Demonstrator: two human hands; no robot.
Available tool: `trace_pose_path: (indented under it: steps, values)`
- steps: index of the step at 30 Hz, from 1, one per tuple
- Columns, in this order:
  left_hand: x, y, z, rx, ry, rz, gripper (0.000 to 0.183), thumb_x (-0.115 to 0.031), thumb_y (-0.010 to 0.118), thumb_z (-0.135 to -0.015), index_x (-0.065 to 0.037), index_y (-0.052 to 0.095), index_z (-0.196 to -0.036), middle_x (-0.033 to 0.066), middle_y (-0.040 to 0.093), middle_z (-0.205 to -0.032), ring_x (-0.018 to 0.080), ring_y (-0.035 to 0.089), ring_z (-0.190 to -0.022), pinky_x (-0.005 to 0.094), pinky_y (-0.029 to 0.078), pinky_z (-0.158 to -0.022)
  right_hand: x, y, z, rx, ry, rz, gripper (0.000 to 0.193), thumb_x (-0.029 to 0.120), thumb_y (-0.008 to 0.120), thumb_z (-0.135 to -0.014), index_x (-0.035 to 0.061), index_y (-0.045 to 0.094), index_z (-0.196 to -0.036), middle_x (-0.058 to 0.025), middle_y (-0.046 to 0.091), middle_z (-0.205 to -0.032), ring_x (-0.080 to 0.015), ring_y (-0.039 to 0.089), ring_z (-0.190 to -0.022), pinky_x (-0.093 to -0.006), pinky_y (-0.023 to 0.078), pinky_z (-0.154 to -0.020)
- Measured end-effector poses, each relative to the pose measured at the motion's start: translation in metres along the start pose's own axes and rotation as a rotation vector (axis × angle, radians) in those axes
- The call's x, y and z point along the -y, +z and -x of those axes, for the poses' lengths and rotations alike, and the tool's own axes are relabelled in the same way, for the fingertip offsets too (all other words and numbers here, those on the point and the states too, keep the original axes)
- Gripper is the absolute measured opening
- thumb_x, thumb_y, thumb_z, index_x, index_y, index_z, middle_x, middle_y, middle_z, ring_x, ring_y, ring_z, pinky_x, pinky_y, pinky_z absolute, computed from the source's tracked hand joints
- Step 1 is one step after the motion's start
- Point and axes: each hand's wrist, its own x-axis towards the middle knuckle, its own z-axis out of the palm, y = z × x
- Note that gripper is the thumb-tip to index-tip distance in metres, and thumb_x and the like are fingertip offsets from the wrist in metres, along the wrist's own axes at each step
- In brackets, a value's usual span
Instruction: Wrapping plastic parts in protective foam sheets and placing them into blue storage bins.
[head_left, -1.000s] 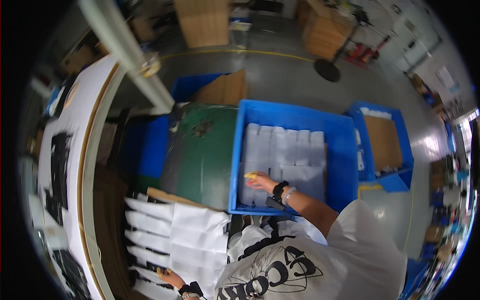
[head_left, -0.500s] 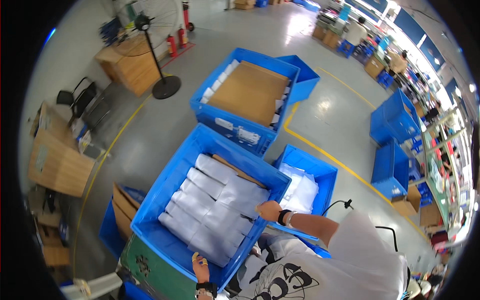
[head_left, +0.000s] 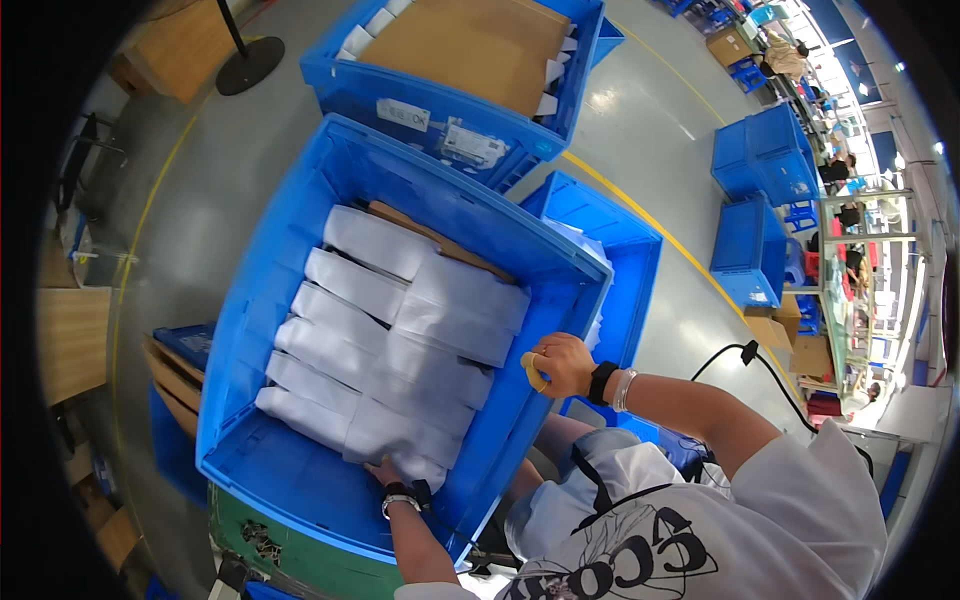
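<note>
A large blue bin [head_left: 270,230] stands in front of me, holding rows of white paper-wrapped packs [head_left: 350,285] laid side by side. A brown cardboard sheet [head_left: 440,238] stands along the far side of the packs. My left hand [head_left: 388,474] reaches over the near wall, its fingers stretched out against the nearest packs; some fingertips are hidden. My right hand [head_left: 566,365] is closed at the bin's right rim, with yellow on its fingertips. Whether those fingers grip the rim or something small cannot be made out.
Behind it stands another blue bin [head_left: 350,85] topped with a cardboard sheet [head_left: 470,45]. A smaller blue bin [head_left: 635,290] with white contents is at the right. A green surface [head_left: 300,545] supports the large bin. Folded cardboard [head_left: 170,385] stands at the left.
My view has moved closer over the large bin. My left hand has gone from the near rim down into the bin, to the packs. My right hand stays closed at the right rim.
</note>
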Motion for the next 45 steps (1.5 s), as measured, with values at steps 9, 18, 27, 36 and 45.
trace_pose_path:
  steps: [9,18,27,36,45]
  values:
    - [0.008,-0.022,-0.04,0.19,0.017,-0.172,0.076,-0.028,0.065,-0.073,0.01,0.03,-0.129,0.0244,0.047,-0.121,0.0372,0.052,-0.101,0.0399,0.041,-0.089,0.014,0.005,-0.009,-0.084,-0.05,-0.044,0.005,0.009,0.058,-0.064,0.0074,0.053,-0.064,-0.006,0.056,-0.061,-0.0253,0.054,-0.062,-0.0349,0.045,-0.058]
    - [-0.078,0.082,-0.033,0.581,0.044,-0.029,0.042,-0.019,0.059,-0.076,0.003,0.052,-0.111,0.0141,0.057,-0.102,0.0236,0.054,-0.085,0.038,0.046,-0.075,0.006,0.019,-0.003,-0.088,-0.012,-0.099,0.01,0.013,0.057,-0.063,0.0094,0.048,-0.06,-0.0072,0.052,-0.056,-0.0292,0.054,-0.062,-0.0396,0.042,-0.056]
    - [-0.157,0.185,0.009,0.788,0.175,-0.094,0.044,-0.021,0.059,-0.076,0.004,0.051,-0.113,0.0165,0.057,-0.104,0.0248,0.054,-0.088,0.0386,0.044,-0.078,0.009,0.018,-0.005,-0.103,-0.085,-0.048,0.011,0.013,0.056,-0.068,0.0075,0.047,-0.064,-0.0051,0.048,-0.056,-0.0255,0.049,-0.058,-0.0361,0.041,-0.056]
    - [-0.208,0.212,0.032,0.824,0.256,-0.086,0.046,-0.022,0.059,-0.077,0.004,0.05,-0.114,0.019,0.056,-0.107,0.0261,0.054,-0.09,0.0392,0.042,-0.082,0.015,0.014,0.0,-0.028,-0.036,-0.011,0.009,0.013,0.054,-0.069,0.0065,0.048,-0.067,-0.0058,0.05,-0.058,-0.0259,0.051,-0.061,-0.0368,0.042,-0.057]
    - [-0.175,0.164,-0.014,0.641,0.205,-0.032,0.049,-0.024,0.058,-0.077,0.004,0.049,-0.116,0.0214,0.055,-0.109,0.0273,0.054,-0.093,0.0398,0.041,-0.085,0.024,0.024,-0.023,0.425,0.168,0.005,0.016,0.019,0.051,-0.072,0.0049,0.058,-0.075,-0.0141,0.059,-0.07,-0.0337,0.059,-0.07,-0.0437,0.048,-0.06]
